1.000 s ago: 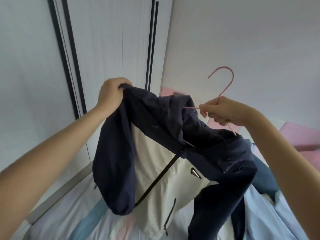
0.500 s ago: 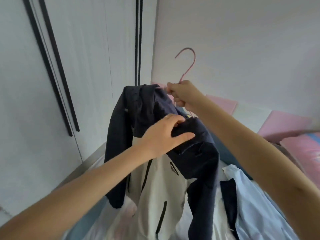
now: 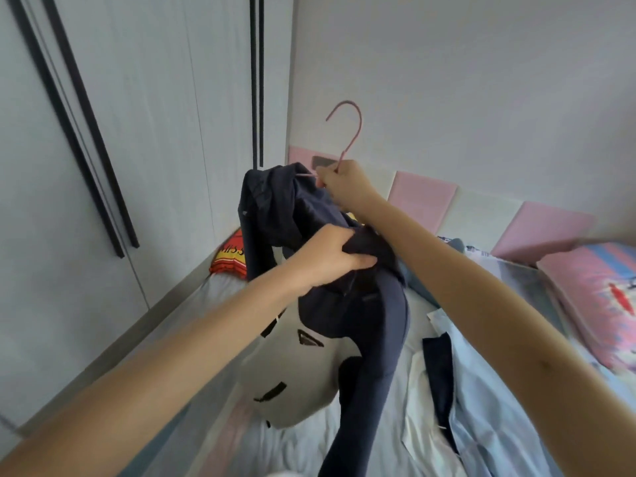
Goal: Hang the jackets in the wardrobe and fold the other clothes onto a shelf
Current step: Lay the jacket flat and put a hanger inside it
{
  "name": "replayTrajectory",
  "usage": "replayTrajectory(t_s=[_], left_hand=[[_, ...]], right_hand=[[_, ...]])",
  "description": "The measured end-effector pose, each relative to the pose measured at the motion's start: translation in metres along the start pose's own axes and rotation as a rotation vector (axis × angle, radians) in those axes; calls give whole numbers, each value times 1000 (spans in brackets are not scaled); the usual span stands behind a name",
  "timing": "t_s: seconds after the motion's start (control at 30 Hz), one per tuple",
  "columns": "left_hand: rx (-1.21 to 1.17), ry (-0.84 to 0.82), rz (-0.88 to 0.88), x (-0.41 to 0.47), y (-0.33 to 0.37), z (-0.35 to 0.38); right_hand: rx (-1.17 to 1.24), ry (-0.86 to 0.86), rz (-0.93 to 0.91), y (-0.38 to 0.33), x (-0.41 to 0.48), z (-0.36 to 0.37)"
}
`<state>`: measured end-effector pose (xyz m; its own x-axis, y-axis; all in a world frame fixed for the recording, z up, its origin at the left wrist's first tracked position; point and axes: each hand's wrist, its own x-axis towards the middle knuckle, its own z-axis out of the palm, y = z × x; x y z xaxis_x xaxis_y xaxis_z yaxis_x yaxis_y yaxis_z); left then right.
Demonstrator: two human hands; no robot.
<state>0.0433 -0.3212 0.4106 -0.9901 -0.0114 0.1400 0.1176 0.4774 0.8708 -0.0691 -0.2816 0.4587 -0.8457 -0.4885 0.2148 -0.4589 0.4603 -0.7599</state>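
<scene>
While your right grip (image 3: pixel 344 187) pinches the hanger (image 3: pixel 358 129) and your left grip (image 3: pixel 327 258) clutches the jacket (image 3: pixel 373 315) shoulder, risk: a hard tug slips that shoulder off the wire.

There are two hands, one left hand (image 3: pixel 330 259) and one right hand (image 3: pixel 344 184). There is one pink hanger (image 3: pixel 347 132), one navy and white jacket (image 3: pixel 361 304), one light blue piece of clothing (image 3: pixel 488 390), one red and yellow cloth (image 3: pixel 230 259), one pink pillow (image 3: pixel 592 297) and one bed (image 3: pixel 303 449). Three pink wall pads (image 3: pixel 423 194) show behind it.
</scene>
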Motion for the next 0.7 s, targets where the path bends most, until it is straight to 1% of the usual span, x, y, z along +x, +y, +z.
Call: replayTrajectory(t_s=[0.1, 0.13, 0.2, 0.23, 0.3, 0.33, 0.37, 0.4, 0.47, 0.5, 0.57, 0.63, 0.7], left_hand=[[25, 56, -17, 3, 6, -13], [11, 51, -4, 3, 8, -14], [-2, -44, 64, -1, 8, -10], [54, -123, 80, -5, 4, -8], [251, -262, 6, -12, -16, -7], [336, -284, -44, -17, -29, -9], [388, -260, -59, -22, -41, -13], [410, -196, -35, -27, -50, -18], [405, -6, 29, -33, -57, -33], [395, 90, 34, -33, -59, -43], [384, 230, 8, -28, -67, -63], [390, 334, -33, -20, -79, -79], [412, 431, -92, -13, -92, -82]], right_hand=[[-49, -49, -34, 11, -5, -2], [-65, -66, -35, 12, -5, -3], [-101, -102, -12, 10, -3, -9], [-107, -125, 34, 9, -1, -14], [7, -179, 181, 10, 1, -28], [88, -186, 228, 13, 1, -35], [125, -172, 243, 16, 1, -41], [100, -137, 235, 19, 1, -46], [-47, -41, 207, 25, 2, -53], [-78, -23, 211, 27, 2, -56], [39, -91, 226, 33, -1, -57], [165, -189, 180, 31, -6, -61], [215, -216, 126, 25, -8, -66]])
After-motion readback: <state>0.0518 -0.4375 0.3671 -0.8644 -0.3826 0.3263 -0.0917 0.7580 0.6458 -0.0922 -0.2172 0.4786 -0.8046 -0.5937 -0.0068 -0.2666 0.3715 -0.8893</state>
